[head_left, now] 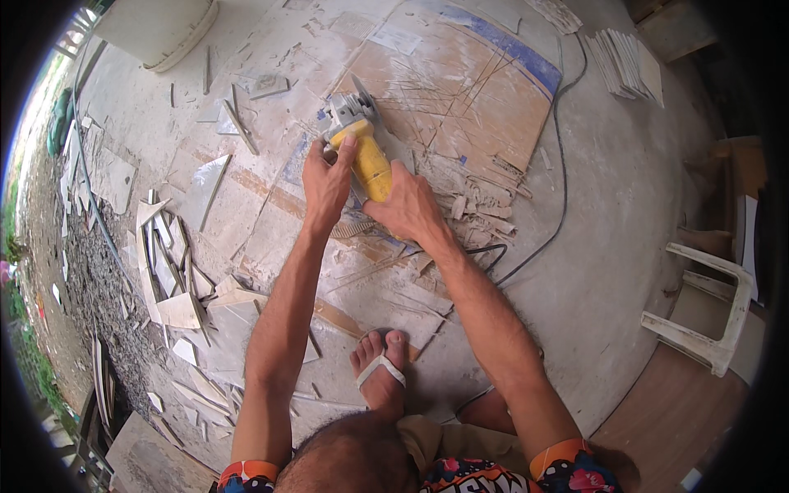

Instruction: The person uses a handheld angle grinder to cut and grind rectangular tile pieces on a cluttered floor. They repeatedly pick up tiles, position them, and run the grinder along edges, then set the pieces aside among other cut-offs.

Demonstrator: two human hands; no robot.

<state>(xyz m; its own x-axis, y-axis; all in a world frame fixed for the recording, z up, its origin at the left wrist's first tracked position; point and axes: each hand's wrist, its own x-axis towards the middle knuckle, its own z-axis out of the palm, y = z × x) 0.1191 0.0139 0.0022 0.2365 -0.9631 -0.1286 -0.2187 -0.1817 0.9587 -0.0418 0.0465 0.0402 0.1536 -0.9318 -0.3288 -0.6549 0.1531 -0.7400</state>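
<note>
A yellow angle grinder (371,171) with a grey metal head is held in both hands, its thin disc (362,89) up at the far end. My left hand (329,182) is closed round the front of the tool by the head, thumb lying on the yellow body. My right hand (411,207) wraps the rear of the body. Beneath and beyond the tool lies a dusty tan board (460,99) with a blue border and many scored lines across it. Whether the disc touches anything or spins, I cannot tell.
A black cord (564,181) loops along the floor at the right. Broken tile pieces (173,246) are heaped at the left. Stacked tile strips (629,66) lie far right, near a white plastic stool (707,308). A pale bucket (156,33) stands far left. My sandalled foot (380,378) is close.
</note>
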